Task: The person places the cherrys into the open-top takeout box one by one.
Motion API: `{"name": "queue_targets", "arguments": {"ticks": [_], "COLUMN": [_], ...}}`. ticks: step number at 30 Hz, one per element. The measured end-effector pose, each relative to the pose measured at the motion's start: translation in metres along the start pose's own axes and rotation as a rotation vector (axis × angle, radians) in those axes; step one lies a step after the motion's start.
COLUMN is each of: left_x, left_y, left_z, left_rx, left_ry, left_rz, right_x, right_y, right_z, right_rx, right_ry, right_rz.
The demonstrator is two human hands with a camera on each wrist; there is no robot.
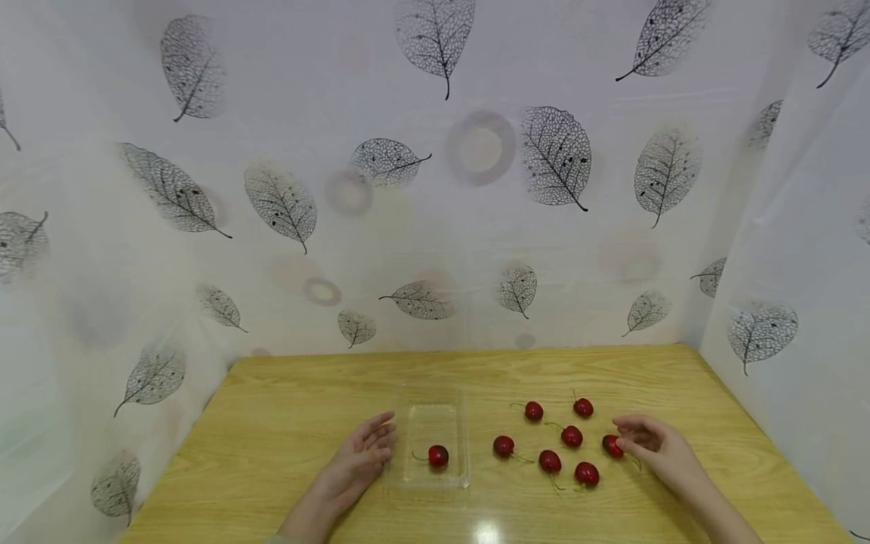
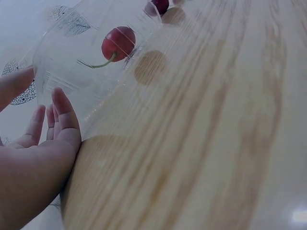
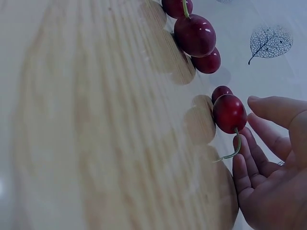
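In the head view, my left hand [image 1: 360, 457] rests at the left side of a clear plastic container [image 1: 467, 453], its fingers loosely extended. One dark red cherry [image 1: 438, 456] with a green stem lies inside the container. On the right, my right hand [image 1: 655, 449] is at the rightmost cherry [image 1: 611, 446], thumb and fingers spread around it. The right wrist view shows this cherry [image 3: 229, 113] lying on the table with its stem curving down, fingertips right beside it and a gap between it and the thumb.
Several loose cherries lie between the container and my right hand, among them one near the front [image 1: 587, 474] and one at the back [image 1: 583, 408]. They sit on a wood-grain table [image 1: 306, 400]. A white leaf-print curtain [image 1: 476, 227] stands behind and along both sides.
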State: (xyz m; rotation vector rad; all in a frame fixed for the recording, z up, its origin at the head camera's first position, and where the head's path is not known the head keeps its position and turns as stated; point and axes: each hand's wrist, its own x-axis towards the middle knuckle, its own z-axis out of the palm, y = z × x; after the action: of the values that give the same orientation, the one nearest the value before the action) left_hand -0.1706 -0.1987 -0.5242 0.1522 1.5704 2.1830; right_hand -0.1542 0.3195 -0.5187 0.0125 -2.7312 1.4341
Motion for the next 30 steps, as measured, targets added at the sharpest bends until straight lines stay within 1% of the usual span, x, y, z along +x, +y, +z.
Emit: {"name": "queue_targets", "arguments": {"ticks": [3,6,12,19,30], "left_x": [-0.0002,-0.0002,-0.0006,0.0002,-0.0012], "left_y": [-0.0007,-0.0008,0.0005,0.0004,0.0014], "left_z": [-0.0003,-0.0003,-0.0006,-0.0001,0.0003], "left_rx": [-0.008,-0.014,-0.017,-0.015,-0.002], "left_ry": [-0.003,-0.008,-0.01,-0.013,-0.01], "left_rz": [0.003,0.001,0.003,0.012,0.016], "right_x": [0.0003,-0.0004,-0.0006,-0.0009,-0.0013], "right_y": [0.0003,0.0004,-0.0002,-0.0047,-0.0074], "right_z": [-0.0001,0.0006,0.0021,0.0004,0.0016], "right_rx": [0.005,-0.01,-0.048,-0.065,-0.093], "right_ry": [-0.038,-0.055,-0.053,-0.099,-0.115], "right_rz": [0.016,0.022,0.014,0.037,0.027]}}
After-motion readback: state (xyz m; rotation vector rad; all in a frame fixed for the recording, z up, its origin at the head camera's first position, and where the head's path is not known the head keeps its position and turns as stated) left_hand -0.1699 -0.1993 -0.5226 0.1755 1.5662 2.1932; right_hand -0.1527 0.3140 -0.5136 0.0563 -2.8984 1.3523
